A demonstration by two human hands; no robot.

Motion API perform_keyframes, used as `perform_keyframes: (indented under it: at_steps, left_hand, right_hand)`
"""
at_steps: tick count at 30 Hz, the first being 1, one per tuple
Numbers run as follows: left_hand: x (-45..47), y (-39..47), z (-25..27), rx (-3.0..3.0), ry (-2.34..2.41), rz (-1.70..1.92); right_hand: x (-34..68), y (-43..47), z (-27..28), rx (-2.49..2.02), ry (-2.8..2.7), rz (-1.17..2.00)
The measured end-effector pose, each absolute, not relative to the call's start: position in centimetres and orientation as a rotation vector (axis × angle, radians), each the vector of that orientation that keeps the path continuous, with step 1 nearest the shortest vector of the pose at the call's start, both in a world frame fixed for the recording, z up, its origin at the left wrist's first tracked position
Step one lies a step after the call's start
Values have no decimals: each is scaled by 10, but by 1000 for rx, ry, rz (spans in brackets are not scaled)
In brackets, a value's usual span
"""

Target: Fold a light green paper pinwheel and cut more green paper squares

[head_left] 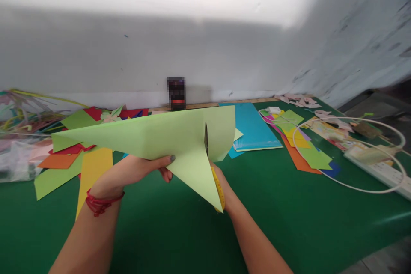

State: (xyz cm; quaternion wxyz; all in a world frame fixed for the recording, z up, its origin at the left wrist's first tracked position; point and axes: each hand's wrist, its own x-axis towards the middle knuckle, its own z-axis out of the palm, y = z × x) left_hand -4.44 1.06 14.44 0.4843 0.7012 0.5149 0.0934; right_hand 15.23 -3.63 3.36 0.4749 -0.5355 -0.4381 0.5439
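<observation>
A light green sheet of paper (180, 132) is held up above the table, with a cut running into it near its right end. My left hand (144, 169) pinches its lower edge, thumb on the near face and the other fingers partly hidden behind. A dark scissor blade shows in the cut, and the yellow handle of the scissors (219, 188) shows below it. My right hand (222, 177) is around that handle, its fingers mostly hidden by the paper. The cut flap hangs down as a point in front of the handle.
Coloured paper sheets (94, 175) lie at left beside plastic strips. A blue packet (257, 130) lies behind the sheet. More coloured paper (297, 137), a looped white cable (345, 189) and a power strip (379, 171) are at right. A pixelated dark object (176, 93) stands against the wall.
</observation>
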Motion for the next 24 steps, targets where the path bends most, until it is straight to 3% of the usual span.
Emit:
perform_keyframes:
  at_steps: [24]
  left_hand:
    - [-45,11,143,1686,1208,194]
  right_hand:
    - [149,-41,48,-1359,-953,1325]
